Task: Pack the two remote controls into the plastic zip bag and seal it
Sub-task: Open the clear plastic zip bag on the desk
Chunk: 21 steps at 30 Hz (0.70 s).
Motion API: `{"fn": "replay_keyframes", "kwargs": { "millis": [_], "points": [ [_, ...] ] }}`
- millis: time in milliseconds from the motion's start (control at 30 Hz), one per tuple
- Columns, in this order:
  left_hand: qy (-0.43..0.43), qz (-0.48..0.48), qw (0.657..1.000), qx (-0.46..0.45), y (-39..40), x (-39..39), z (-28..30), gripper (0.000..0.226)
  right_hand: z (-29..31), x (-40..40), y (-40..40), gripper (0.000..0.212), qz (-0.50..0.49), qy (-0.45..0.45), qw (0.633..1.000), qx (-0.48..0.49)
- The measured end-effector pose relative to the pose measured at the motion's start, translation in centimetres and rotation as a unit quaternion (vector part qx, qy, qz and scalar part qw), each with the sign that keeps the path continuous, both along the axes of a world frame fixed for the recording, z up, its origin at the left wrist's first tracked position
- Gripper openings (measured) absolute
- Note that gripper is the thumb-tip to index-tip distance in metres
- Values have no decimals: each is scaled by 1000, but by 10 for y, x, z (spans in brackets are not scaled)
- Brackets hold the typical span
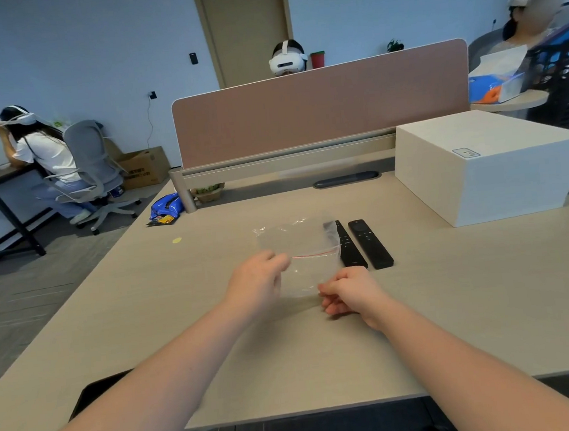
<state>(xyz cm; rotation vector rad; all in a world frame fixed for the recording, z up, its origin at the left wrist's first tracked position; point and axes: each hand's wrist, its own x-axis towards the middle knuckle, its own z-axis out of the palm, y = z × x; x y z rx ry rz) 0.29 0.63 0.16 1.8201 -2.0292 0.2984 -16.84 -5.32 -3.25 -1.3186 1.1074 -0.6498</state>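
A clear plastic zip bag (pixel 301 244) with a red zip line is lifted a little above the beige desk (pixel 217 324) in the middle of the view. My left hand (pixel 258 281) pinches its left edge near the zip line. My right hand (pixel 350 290) pinches the bag's near right corner. Two black remote controls lie side by side on the desk just right of the bag: the left remote (pixel 349 249), partly behind the bag's edge, and the right remote (pixel 370 244). Neither hand touches them.
A large white box (pixel 488 166) stands on the desk at the right. A pink divider panel (pixel 318 105) runs along the desk's far edge. A blue packet (pixel 164 208) lies at the far left corner. People in headsets sit around the room.
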Motion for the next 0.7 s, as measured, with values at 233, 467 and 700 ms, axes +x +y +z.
{"fn": "replay_keyframes", "kwargs": {
  "millis": [233,467,700],
  "points": [
    [35,182,981,61,-7,5,18,39,0,-1,0,21,-7,7,1000,5],
    [60,154,984,73,1,7,21,67,0,1,0,20,-22,-12,1000,7],
    [-69,103,988,97,4,9,18,43,-16,-23,-1,24,-165,174,931,-276]
  ]
}}
